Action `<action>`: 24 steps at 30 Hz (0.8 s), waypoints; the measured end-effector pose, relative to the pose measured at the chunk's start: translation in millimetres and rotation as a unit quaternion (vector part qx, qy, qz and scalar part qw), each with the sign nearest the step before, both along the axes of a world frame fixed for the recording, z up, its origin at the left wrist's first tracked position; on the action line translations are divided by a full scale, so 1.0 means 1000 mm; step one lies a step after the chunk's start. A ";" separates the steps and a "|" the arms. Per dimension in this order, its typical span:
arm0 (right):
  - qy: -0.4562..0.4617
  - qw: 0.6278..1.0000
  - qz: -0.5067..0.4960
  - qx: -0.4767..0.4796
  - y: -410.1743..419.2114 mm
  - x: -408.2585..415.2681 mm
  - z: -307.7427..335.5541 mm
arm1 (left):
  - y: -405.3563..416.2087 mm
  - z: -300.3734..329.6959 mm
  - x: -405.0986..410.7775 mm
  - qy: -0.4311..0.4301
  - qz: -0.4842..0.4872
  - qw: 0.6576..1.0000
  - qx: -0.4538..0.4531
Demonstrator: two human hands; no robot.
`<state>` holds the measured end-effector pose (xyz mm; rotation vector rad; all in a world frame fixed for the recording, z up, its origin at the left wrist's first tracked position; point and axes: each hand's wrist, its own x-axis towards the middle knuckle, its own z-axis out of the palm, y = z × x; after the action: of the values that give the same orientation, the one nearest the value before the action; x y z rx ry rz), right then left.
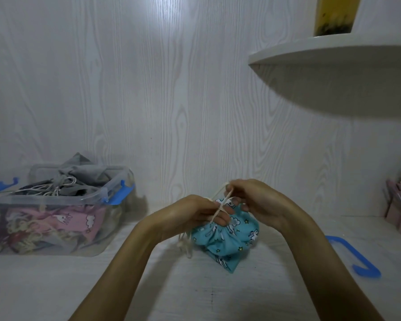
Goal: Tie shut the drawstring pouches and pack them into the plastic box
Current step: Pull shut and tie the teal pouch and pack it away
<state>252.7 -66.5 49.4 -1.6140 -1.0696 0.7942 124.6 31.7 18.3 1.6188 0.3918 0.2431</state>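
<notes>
While we hold the cream cord (220, 205) pinched in both hands, left hand (196, 214) and right hand (256, 201), the blue pouch (227, 237) lies directly under them on the worktop (195, 293); the plastic box (56, 214) waits well apart on our left side, nearer the left hand.

There is a single view, from a wide-angle camera worn on the person's head, looking forward and down across the white desk (218, 297) toward a wood-grain wall that fills the upper half of the frame. It sits close: both forearms rise from the bottom edge and the hands meet just below the middle. The wide lens bends the edges, taking in a clear plastic box (56, 218) at far left and a curved shelf (333, 56) at upper right.
</notes>
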 end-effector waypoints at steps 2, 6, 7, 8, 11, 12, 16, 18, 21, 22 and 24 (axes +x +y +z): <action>0.197 0.979 0.010 0.057 0.001 0.008 0.000 | 0.003 0.000 0.000 -0.017 0.032 0.999 -0.025; 0.302 0.939 -0.062 0.154 -0.013 0.034 0.005 | 0.009 -0.002 -0.003 -0.013 0.067 0.998 0.002; 0.190 0.968 -0.119 0.112 -0.017 0.041 0.005 | 0.010 -0.002 -0.004 -0.010 0.072 0.997 0.008; 0.046 0.983 -0.173 0.037 -0.022 0.046 0.003 | 0.011 -0.001 -0.005 -0.007 0.074 0.997 0.013; -0.225 0.933 -0.239 -0.146 -0.025 0.064 -0.009 | 0.010 0.001 -0.004 -0.003 0.079 0.996 0.035; -0.250 0.931 -0.236 -0.122 -0.025 0.061 -0.008 | 0.010 0.001 -0.003 -0.001 0.082 0.996 0.042; -0.296 0.954 -0.015 -0.045 -0.020 0.026 0.004 | 0.011 -0.001 -0.004 -0.012 0.075 0.995 0.066; -0.320 0.941 0.041 -0.099 -0.011 0.013 -0.002 | 0.012 -0.001 -0.008 -0.017 0.067 0.994 0.087; -0.328 0.943 -0.011 -0.053 -0.003 0.010 -0.009 | 0.015 -0.002 -0.011 -0.015 0.082 0.992 0.097; -0.319 0.947 -0.029 -0.030 -0.004 0.011 -0.008 | 0.016 -0.002 -0.010 -0.014 0.094 0.991 0.096; -0.286 0.958 -0.023 0.022 -0.012 0.011 0.000 | 0.016 -0.002 -0.011 -0.024 0.118 0.991 0.066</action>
<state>263.9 -78.0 49.9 -1.8739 -1.4294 0.2618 113.4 47.6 16.6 1.6921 0.5401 0.4941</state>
